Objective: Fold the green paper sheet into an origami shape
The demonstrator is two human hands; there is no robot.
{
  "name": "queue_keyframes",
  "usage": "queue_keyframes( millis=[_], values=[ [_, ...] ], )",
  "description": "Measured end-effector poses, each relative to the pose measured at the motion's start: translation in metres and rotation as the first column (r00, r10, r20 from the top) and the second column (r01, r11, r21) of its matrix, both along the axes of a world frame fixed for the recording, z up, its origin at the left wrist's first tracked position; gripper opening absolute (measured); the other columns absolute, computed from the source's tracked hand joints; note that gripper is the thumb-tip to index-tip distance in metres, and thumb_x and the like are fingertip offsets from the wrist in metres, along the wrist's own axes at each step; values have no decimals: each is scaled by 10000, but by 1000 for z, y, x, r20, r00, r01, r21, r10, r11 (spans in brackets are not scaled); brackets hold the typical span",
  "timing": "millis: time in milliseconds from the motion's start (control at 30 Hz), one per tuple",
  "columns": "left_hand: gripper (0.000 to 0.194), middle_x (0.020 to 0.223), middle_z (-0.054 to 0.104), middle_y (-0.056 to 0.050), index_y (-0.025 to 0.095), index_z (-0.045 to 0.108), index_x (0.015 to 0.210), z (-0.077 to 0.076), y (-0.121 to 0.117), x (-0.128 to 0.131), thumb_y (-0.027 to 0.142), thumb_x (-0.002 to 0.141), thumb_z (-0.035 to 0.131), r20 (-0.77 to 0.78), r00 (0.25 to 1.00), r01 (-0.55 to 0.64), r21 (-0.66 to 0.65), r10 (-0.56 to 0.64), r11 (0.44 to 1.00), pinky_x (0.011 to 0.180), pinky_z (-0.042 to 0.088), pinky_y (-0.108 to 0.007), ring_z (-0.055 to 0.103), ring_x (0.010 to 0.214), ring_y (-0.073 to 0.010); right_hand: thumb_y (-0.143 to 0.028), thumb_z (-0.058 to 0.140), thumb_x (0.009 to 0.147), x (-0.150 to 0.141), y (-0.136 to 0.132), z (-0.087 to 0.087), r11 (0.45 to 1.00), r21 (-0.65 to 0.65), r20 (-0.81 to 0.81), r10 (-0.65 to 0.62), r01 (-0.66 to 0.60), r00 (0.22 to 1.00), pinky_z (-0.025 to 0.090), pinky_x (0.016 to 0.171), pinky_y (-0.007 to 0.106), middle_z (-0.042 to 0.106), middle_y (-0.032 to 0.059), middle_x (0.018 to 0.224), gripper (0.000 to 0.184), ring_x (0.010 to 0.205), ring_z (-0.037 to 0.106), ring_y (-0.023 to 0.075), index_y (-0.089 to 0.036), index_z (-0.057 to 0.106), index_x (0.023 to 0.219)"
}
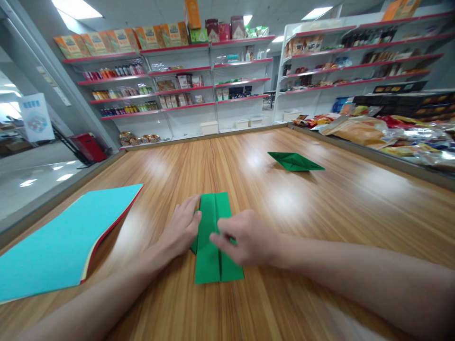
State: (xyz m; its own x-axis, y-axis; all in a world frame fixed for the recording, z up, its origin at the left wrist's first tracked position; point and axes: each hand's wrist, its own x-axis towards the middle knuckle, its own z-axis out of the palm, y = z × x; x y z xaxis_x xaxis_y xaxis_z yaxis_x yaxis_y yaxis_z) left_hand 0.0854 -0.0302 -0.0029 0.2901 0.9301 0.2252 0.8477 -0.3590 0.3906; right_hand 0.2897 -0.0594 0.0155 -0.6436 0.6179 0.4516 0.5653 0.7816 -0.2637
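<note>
A long strip of folded green paper [208, 265] lies on the wooden table in front of me, with a fold line running down its middle. A small green corner sticks out beneath its left edge. My left hand [182, 226] lies along that left edge, fingers stretched forward and thumb touching the paper. Over the strip's middle and right side is my right hand [245, 237], slightly blurred. Its fingers are curled in and its thumb points left across the fold line; I see nothing held in it. A folded dark green paper boat [296, 162] rests farther back to the right.
A stack of coloured paper sheets [64, 237], light blue on top, lies at the left. Bagged snacks [362, 130] fill a display beyond the right edge of the wooden table [341, 208]. Stocked shelves [185, 71] stand behind; a red hand cart [88, 147] is at the back left.
</note>
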Motion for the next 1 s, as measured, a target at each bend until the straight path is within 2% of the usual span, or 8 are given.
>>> queue_keyframes(
  millis=[100,200,333,467,533,633,867,1000],
  values=[
    [456,1317,535,-163,71,484,1293,-2,11,-5,307,939,321,137,989,-54,67,45,996,1059,367,-445,475,1243,-262,-322,397,928,15,42,-2,935,-186,-214,-340,303,916,312,509,246,573,17,617,318,547,501,114,-165,503,673],
    [416,1251,577,-144,96,521,1251,-4,15,-9,296,928,352,167,986,16,59,-25,998,1036,386,-449,512,1191,-261,-261,469,881,18,63,-10,870,-382,-342,-446,311,827,412,578,248,635,50,790,142,665,576,137,-157,548,825],
    [437,1300,521,-159,113,494,1303,-2,9,-11,315,932,381,116,984,130,55,-136,990,1057,345,-481,453,1246,-284,-220,513,843,7,63,-24,823,-556,-437,-412,120,799,449,502,233,650,48,858,142,605,601,126,-181,526,979],
    [470,1522,176,-114,268,480,1351,9,-7,-9,433,910,476,-21,981,192,62,-191,979,1078,244,-586,140,1406,-385,-211,545,824,1,58,-27,837,-541,-465,-376,78,802,488,533,242,634,40,795,94,676,622,150,-179,547,912],
    [407,1536,142,-68,312,548,1274,15,-13,-6,460,898,498,-98,954,289,41,-284,956,1086,180,-621,79,1411,-403,-207,544,820,2,57,-25,849,-521,-463,-364,84,808,491,536,244,621,41,799,56,701,615,155,-175,561,862],
    [323,1518,204,-73,266,597,1140,18,-17,-3,459,910,478,-105,937,336,4,-333,942,1086,197,-610,117,1404,-391,-205,535,821,4,57,-21,862,-501,-456,-343,82,821,480,526,240,606,36,801,50,696,593,148,-170,570,824],
    [207,1453,269,-113,209,499,953,12,-10,-4,390,959,398,234,926,284,88,-297,955,1093,254,-498,170,1407,-321,-164,512,810,9,63,-25,859,-501,-530,-401,106,747,482,574,261,585,34,832,151,695,570,136,-166,537,959],
    [272,1456,289,-89,215,473,890,10,-9,-10,413,979,309,582,758,238,175,-295,955,1076,265,-489,315,1344,-304,-142,568,776,9,69,-29,854,-513,-540,-405,93,738,501,657,296,587,59,941,294,715,570,129,-162,494,1060]
  ],
)
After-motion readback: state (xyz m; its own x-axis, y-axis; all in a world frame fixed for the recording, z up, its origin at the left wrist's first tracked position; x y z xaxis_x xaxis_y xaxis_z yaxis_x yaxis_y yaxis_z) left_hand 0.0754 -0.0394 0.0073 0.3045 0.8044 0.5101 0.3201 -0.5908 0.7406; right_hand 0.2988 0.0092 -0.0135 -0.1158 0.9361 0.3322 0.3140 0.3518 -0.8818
